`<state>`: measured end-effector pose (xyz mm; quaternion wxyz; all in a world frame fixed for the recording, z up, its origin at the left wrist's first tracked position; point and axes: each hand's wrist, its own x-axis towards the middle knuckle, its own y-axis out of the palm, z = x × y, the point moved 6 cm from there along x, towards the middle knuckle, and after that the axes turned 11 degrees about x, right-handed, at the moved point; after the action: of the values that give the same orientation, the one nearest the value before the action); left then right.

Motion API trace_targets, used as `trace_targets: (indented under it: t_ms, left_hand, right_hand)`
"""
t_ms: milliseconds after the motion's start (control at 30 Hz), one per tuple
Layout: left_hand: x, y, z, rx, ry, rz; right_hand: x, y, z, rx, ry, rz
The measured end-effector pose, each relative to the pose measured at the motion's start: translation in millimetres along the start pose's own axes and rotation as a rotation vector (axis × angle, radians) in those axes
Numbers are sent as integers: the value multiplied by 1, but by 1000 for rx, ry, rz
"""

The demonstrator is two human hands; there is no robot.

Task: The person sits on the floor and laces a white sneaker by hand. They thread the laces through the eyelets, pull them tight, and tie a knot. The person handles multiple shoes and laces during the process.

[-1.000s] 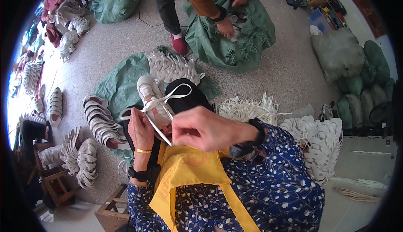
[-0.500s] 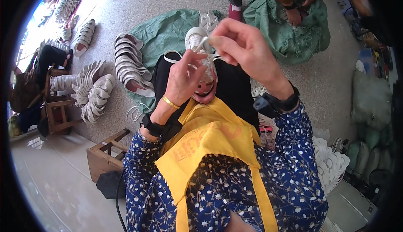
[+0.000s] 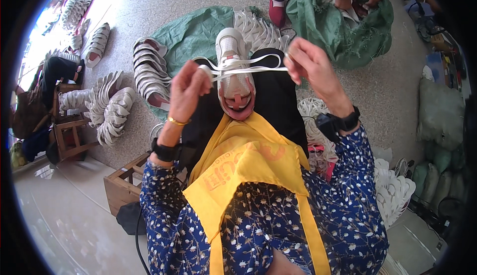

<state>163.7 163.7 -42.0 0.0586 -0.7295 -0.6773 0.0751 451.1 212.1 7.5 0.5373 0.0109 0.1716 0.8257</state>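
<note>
A white and beige sneaker (image 3: 236, 87) with a pink heel lining rests on my lap, its toe pointing away from me. A white shoelace (image 3: 248, 69) runs across its upper, pulled out sideways with loose loops above the tongue. My left hand (image 3: 190, 88), left of the shoe, pinches one end of the lace. On the other side my right hand (image 3: 312, 65) grips the other end, fingers curled. The lace looks taut between both hands.
A stack of nested white shoe uppers (image 3: 150, 71) stands left on a green sheet (image 3: 191, 32). More uppers (image 3: 258, 31) lie beyond the sneaker. A bundle of white laces (image 3: 313, 118) sits to my right. Ahead right, another person's hands (image 3: 343, 1) reach into a green sack (image 3: 343, 41).
My hands have moved apart from close together over the shoe, drawing the lace out to both sides. The other person's hands have shifted at the green sack.
</note>
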Motion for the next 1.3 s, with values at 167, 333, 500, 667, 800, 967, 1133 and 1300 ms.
trace_targets:
  t_ms: [167,333,500,667,800,967,1133,1300]
  left_hand:
    - [-29,-103,18,-67,-190,-236]
    - [-78,-226,37,-417,-264,-453]
    - [-89,-214,39,-155,-337,-294]
    - [-83,-183,37,713,-370,-250]
    - [-39,-123,11,696,-78,-335]
    - [-4,-62,-9,809,111,-262]
    - [5,-11,-8,606,133,-185]
    - [17,21,1,590,210,-123]
  right_hand:
    - [-38,-29,-37,-19,145,-55]
    - [-42,-23,-59,78,161,-66]
    - [-42,-25,-63,64,188,-71]
    - [-53,-17,-66,-24,212,-24]
    - [-69,-25,-67,81,318,-58]
    - [-127,-143,-68,383,357,-309]
    - [-188,-219,-80,425,204,-536]
    - [-153,-158,-82,234,272,-486]
